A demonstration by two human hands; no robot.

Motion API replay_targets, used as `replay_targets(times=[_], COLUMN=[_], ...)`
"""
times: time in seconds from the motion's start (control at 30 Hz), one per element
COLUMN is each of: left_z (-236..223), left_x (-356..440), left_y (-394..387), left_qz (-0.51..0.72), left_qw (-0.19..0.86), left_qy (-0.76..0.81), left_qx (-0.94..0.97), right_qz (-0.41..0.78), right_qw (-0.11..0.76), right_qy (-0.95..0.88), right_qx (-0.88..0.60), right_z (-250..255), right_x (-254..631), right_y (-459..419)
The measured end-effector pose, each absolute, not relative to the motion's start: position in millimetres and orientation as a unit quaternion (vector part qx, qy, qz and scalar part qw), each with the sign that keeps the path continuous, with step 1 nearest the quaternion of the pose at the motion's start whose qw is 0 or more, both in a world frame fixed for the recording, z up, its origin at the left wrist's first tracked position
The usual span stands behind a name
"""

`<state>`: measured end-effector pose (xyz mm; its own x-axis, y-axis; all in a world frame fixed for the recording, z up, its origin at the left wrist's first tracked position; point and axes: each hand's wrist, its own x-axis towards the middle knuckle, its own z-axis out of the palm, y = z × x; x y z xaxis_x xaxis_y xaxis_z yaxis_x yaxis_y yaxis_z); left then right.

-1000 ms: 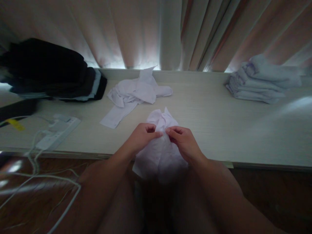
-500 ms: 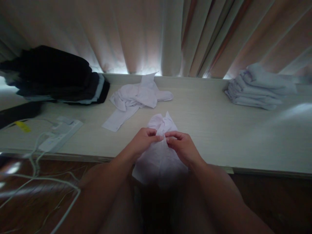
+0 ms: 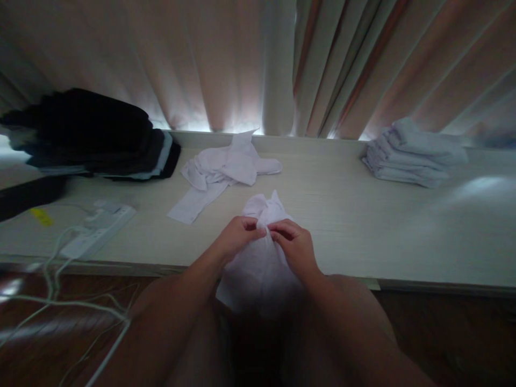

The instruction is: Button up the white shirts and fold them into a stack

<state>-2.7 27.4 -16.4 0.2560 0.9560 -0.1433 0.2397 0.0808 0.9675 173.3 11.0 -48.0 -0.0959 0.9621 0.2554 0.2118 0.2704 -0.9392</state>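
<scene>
A white cloth garment [image 3: 262,269], perhaps a shirt, hangs over the near edge of the pale table, its lower part reaching down between my knees. Its top end lies crumpled on the tabletop. My left hand [image 3: 241,235] pinches the fabric between thumb and fingers near the middle. Just beside it, my right hand [image 3: 292,242] grips the same fold, fingertips almost meeting the left thumb. Any small part between the fingertips is too small to make out. Behind the hands lies another crumpled white garment [image 3: 226,164], with one flat strip stretching toward the front left.
On the left stands a stack of dark folded clothes [image 3: 97,140]. A white power strip [image 3: 99,231] with cables lies before it. Folded white garments [image 3: 411,153] are piled at the back right of the table [image 3: 342,204]. Curtains [image 3: 226,64] hang behind.
Both hands keep their hold on the white garment. My right hand has shifted slightly left, closer to the left fingertips. The whole view has tilted up a little.
</scene>
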Motion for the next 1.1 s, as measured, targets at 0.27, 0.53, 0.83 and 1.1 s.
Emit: replay_targets(times=[0.27, 0.53, 0.83, 1.1], left_z=[-24, -19, -27, -32], left_x=[12, 4, -3, 5], left_y=[22, 17, 23, 22], left_qz=[0.39, 0.33, 0.306, 0.298], left_qw=[0.418, 0.363, 0.381, 0.27], left_qy=[0.587, 0.585, 0.562, 0.597], left_qx=[0.573, 0.646, 0.667, 0.694], right_qz=[0.321, 0.276, 0.252, 0.324], right_qw=[0.492, 0.466, 0.458, 0.5], right_qy=[-0.651, -0.686, -0.7, -0.623], right_qx=[-0.482, -0.485, -0.486, -0.507], right_z=[-48, -47, -51, -56], right_x=[172, 170, 161, 159], right_y=[18, 16, 16, 13])
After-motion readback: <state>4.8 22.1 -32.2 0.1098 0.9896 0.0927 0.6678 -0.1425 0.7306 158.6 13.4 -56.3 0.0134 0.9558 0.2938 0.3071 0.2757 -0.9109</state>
